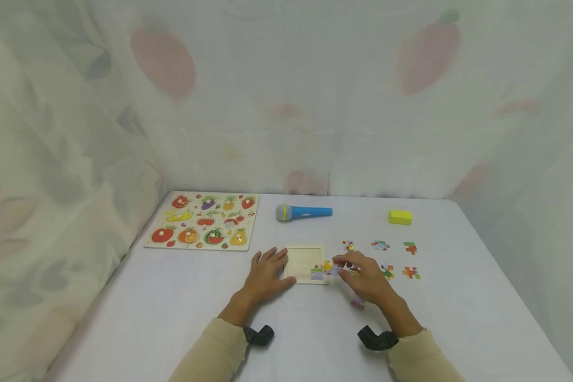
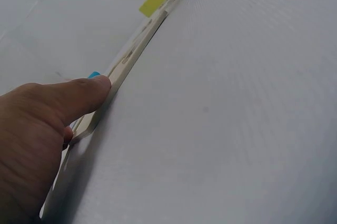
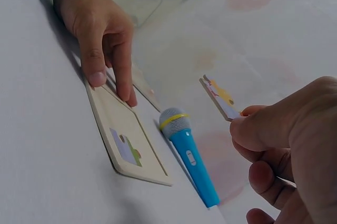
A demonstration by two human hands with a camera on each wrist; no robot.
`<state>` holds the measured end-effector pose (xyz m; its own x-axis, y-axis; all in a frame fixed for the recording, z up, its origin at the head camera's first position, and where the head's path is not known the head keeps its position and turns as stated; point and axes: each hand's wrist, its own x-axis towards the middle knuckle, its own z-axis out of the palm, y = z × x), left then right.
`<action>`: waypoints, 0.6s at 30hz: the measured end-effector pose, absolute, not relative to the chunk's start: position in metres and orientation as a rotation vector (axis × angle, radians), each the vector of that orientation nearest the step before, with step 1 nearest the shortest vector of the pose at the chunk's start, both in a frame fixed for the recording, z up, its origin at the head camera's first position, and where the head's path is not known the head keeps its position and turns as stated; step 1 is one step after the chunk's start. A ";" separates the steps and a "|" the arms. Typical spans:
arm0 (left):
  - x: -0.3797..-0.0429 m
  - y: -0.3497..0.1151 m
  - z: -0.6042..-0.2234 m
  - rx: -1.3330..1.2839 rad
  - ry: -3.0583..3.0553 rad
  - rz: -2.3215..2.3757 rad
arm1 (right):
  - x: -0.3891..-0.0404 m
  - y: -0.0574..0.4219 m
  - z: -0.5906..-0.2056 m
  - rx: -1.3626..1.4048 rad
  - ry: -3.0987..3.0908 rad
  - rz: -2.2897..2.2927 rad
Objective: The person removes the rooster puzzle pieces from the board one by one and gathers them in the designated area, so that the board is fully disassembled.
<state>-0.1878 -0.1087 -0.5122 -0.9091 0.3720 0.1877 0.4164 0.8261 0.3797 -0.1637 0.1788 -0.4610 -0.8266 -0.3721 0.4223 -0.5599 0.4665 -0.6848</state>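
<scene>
A small wooden puzzle tray (image 1: 304,248) lies on the white table, with one purple-and-green piece (image 1: 317,274) in its near right corner. My left hand (image 1: 266,276) rests with spread fingers against the tray's left side, its thumb (image 2: 87,95) on the near edge. Between thumb and fingers, my right hand (image 1: 366,278) pinches another jigsaw piece (image 3: 220,97), yellow and lilac. That piece is raised and tilted in the right wrist view, apart from the tray. Part of it is covered by the fingers in the head view.
Several loose jigsaw pieces (image 1: 411,272) lie right of the tray, some partly behind the right hand; a purplish one (image 1: 357,302) is below it. Farther back are a fruit peg board (image 1: 224,242), a blue toy microphone (image 1: 310,211) and a yellow block (image 1: 400,217).
</scene>
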 end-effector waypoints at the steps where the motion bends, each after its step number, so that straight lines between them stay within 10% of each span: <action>1: -0.188 -0.109 -0.513 -0.628 -2.903 -0.640 | -0.162 0.182 -0.460 0.811 -2.496 1.296; 18: -0.187 -0.109 -0.511 -0.640 -2.891 -0.624 | -0.139 0.243 -0.465 0.774 -2.511 1.173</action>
<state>-0.1874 -0.1086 -0.5107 -0.9041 0.3792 0.1968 0.4266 0.8260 0.3684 -0.1388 0.2427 -0.4645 -0.8230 -0.3548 0.4435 -0.5679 0.5312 -0.6288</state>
